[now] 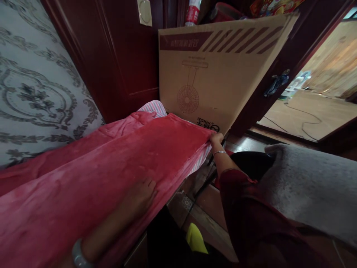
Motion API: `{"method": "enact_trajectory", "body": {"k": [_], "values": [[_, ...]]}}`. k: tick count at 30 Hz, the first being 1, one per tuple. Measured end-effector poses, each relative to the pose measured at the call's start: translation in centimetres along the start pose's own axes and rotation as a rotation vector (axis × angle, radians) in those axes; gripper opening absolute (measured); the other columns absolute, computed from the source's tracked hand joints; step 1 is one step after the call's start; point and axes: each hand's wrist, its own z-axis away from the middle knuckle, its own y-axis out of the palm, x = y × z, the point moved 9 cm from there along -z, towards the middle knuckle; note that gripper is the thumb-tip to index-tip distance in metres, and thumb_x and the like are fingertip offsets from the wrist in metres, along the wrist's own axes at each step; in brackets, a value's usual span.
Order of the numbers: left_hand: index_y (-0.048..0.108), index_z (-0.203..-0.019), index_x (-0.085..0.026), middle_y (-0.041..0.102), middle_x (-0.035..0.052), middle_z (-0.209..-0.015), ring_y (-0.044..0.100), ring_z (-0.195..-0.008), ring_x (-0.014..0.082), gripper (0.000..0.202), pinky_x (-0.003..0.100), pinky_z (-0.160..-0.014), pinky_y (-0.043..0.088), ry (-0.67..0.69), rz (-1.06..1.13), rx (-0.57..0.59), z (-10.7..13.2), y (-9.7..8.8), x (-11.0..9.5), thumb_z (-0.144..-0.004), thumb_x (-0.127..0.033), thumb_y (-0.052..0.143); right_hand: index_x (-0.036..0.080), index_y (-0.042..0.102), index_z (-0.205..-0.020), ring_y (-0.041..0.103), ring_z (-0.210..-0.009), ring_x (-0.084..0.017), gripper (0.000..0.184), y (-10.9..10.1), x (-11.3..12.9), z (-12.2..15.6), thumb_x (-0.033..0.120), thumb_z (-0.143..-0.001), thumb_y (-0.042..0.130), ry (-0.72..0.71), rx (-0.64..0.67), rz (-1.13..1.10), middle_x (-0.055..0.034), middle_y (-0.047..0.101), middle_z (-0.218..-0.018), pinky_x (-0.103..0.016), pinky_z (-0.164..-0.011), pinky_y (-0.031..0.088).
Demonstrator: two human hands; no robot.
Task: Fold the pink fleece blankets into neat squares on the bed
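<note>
My right grip [216, 138], right of the frame's centre, is clamped on a corner of the red blanket [114, 163], which spreads from the left edge to the middle. My left grip [143, 193], below centre, rests on it, blurred — I cannot tell whether it pinches any. Striped fabric [154, 108] peeks out near the cardboard box [228, 78] — upper centre.

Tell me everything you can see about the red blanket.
The red blanket looks soft and plush, mottled from deep red to pale pink. It lies in long folded layers with a few creases, reaching from the picture's left edge to beside the cardboard box. The right hand grips its corner near the box; the left hand, blurred, appears to rest on top. Striped cloth peeks out beneath its far end and along one side.
</note>
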Motion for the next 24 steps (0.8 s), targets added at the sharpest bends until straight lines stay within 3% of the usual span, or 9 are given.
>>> {"method": "enact_trajectory", "body": {"k": [3,7,10,12,14,17,20,22,24], "values": [[0.056,-0.077,-0.024,0.062,0.0054,-0.078,0.059,-0.074,0.0225,0.029,0.037,-0.072,0.045,0.009,0.033,-0.023,0.2,0.1,0.6,-0.099,-0.030,0.038,0.019,0.063,-0.125,0.067,-0.101,-0.020,0.033,0.3,-2.5,0.8,0.041,-0.101,0.060,0.247,-0.007,-0.099,-0.0087,0.065,-0.123,-0.039,-0.086,0.059],[0.062,-0.087,-0.021,0.066,0.0063,-0.087,0.061,-0.077,0.0216,0.031,0.037,-0.072,0.049,0.047,0.101,-0.010,0.4,0.0,0.8,-0.100,-0.038,0.040,0.014,0.067,-0.122,0.070,-0.099,-0.024,0.033,0.3,-3.5,2.1,0.035,-0.102,0.052,0.351,-0.033,-0.207,-0.0149,0.070,-0.115,-0.035,-0.080,0.059],[0.066,-0.118,-0.021,0.069,0.0114,-0.120,0.063,-0.110,0.0279,0.033,0.045,-0.095,0.050,0.064,0.024,-0.058,0.9,-0.2,0.9,-0.097,-0.039,0.048,0.009,0.069,-0.122,0.070,-0.102,-0.032,0.037,0.0,-3.6,3.1,0.031,-0.099,0.050,0.354,-0.064,-0.242,-0.0224,0.071,-0.111,-0.036,-0.078,0.057],[0.056,-0.141,-0.023,0.056,0.0129,-0.147,0.048,-0.138,0.0337,0.052,0.055,-0.113,0.038,0.111,-0.079,-0.043,1.4,0.6,0.5,-0.091,-0.038,0.057,0.005,0.068,-0.124,0.070,-0.104,-0.035,0.043,-0.1,-3.5,3.8,0.034,-0.098,0.049,0.338,-0.086,-0.252,-0.0251,0.071,-0.111,-0.039,-0.081,0.057],[0.045,-0.152,-0.024,0.044,0.0126,-0.160,0.034,-0.149,0.0350,0.068,0.059,-0.120,0.028,0.138,-0.143,0.020,1.8,2.1,0.2,-0.088,-0.038,0.062,0.003,0.064,-0.130,0.066,-0.111,-0.036,0.049,-0.4,-3.0,4.7,0.036,-0.098,0.046,0.314,-0.119,-0.258,-0.0273,0.067,-0.119,-0.042,-0.088,0.055],[0.038,-0.157,-0.023,0.036,0.0130,-0.164,0.028,-0.153,0.0343,0.074,0.060,-0.122,0.024,0.122,-0.166,0.083,2.2,3.4,0.0,-0.088,-0.038,0.061,0.007,0.052,-0.145,0.050,-0.133,-0.036,0.054,-1.7,-0.6,6.0,0.033,-0.099,0.038,0.155,-0.229,-0.234,-0.0255,0.053,-0.143,-0.045,-0.105,0.046],[0.034,-0.159,-0.025,0.032,0.0114,-0.166,0.023,-0.155,0.0342,0.074,0.062,-0.122,0.022,0.116,-0.161,0.136,2.3,3.6,-0.3,-0.090,-0.036,0.059,0.015,0.040,-0.156,0.034,-0.145,-0.033,0.059,-2.0,4.8,7.4,0.037,-0.101,0.035,-0.242,-0.265,-0.121,-0.0179,0.039,-0.158,-0.048,-0.115,0.035],[0.033,-0.159,-0.026,0.028,0.0104,-0.168,0.020,-0.156,0.0347,0.073,0.063,-0.122,0.020,0.115,-0.158,0.163,2.4,3.5,-0.6,-0.091,-0.035,0.058,0.021,0.036,-0.159,0.029,-0.148,-0.033,0.060,-0.4,7.3,8.5,0.044,-0.103,0.034,-0.425,-0.156,-0.002,-0.0135,0.035,-0.162,-0.053,-0.117,0.031],[0.031,-0.160,-0.025,0.026,0.0104,-0.169,0.017,-0.156,0.0349,0.073,0.064,-0.123,0.018,0.112,-0.145,0.173,2.8,3.5,-1.0,-0.092,-0.033,0.056,0.025,0.037,-0.159,0.027,-0.150,-0.033,0.060,1.9,7.7,9.2,0.049,-0.104,0.032,-0.457,-0.014,0.115,-0.0105,0.035,-0.164,-0.056,-0.118,0.027]]}}
